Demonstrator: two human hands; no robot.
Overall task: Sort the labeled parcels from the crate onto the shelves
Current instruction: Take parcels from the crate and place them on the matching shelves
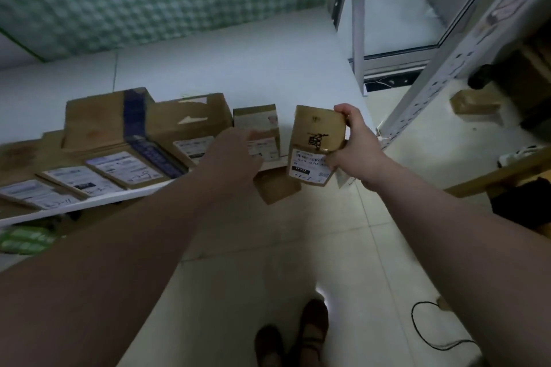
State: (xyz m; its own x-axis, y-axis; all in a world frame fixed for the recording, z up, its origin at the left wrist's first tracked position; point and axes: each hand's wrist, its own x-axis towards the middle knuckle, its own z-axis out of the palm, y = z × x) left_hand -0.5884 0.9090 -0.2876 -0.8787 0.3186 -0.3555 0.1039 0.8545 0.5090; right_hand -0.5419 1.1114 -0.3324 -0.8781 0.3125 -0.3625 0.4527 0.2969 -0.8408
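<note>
My right hand (356, 143) grips a small brown cardboard parcel (317, 140) with a white label on its lower face, held just past the right end of the white shelf (208, 68). My left hand (235, 155) reaches over the shelf's front edge and rests against a small labeled box (256, 125); whether it grips that box I cannot tell. Another brown box (275, 188) shows just below my left hand, under the shelf edge. A row of labeled cardboard parcels (125, 140) lies along the shelf to the left.
A grey metal shelf upright (357, 24) stands at the right end; a second slotted upright (447, 68) slants beside it. A small box (474, 103) sits on another rack to the right. A black cable (426, 325) lies on the tiled floor. My shoes (298, 334) show below.
</note>
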